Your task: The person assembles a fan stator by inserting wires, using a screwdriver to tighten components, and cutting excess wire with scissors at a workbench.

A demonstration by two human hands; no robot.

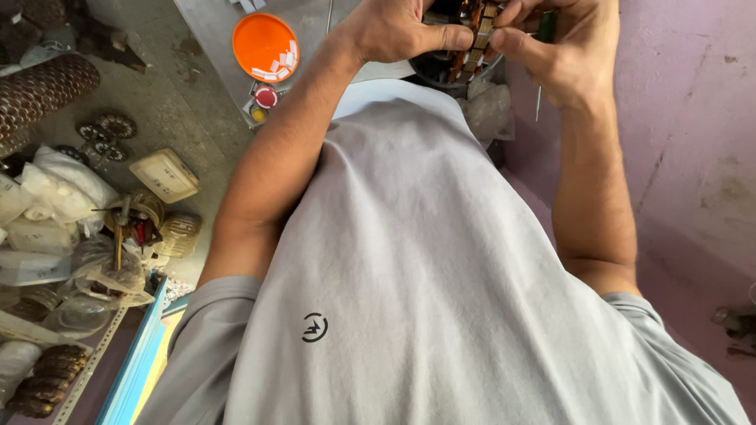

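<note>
A cluttered workshop floor fills the left of the head view, with bagged parts and copper-wound coils (47, 86) heaped there, and a pink wall (693, 118) runs down the right. Along the top edge lies a grey work surface (213, 31) bearing an orange lid (265, 46) that holds small white slips. At the top centre the left hand (394, 31) and the right hand (563, 47) meet on a round motor stator (471, 49), thumbs and fingertips pinched at its slotted copper-coloured core; both hands are closed on it. A thin green-handled tool (543, 47) seems to be tucked in the right hand, though the frame edge cuts it off. Copper already shows in the core, so the winding work looks partly done; how many slots remain cannot be told.
</note>
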